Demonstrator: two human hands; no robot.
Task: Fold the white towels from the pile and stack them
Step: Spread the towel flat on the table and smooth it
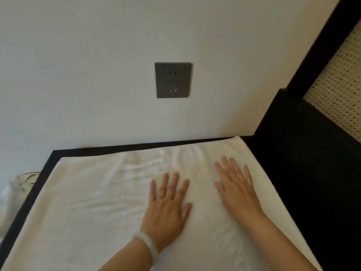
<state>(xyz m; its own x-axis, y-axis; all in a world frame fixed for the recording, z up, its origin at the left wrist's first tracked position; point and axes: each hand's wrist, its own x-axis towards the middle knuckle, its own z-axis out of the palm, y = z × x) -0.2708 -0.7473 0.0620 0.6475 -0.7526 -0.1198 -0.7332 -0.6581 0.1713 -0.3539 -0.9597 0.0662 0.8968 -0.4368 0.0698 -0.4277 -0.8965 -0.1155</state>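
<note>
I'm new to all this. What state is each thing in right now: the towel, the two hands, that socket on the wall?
White terry towel: spread flat over the black table, lightly wrinkled, not yet folded.
Left hand: open, palm pressed flat on the towel.
Right hand: open, palm pressed flat on the towel.
Dark grey square wall socket: nothing plugged in.
Pale bangle: worn on the left wrist.

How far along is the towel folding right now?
Done: one white towel lies spread flat on the dark table. In hand: the left hand and right hand press flat on it, fingers straight, apparently smoothing it. Left: folding it up and stacking; no pile or finished stack shows in view.
</note>
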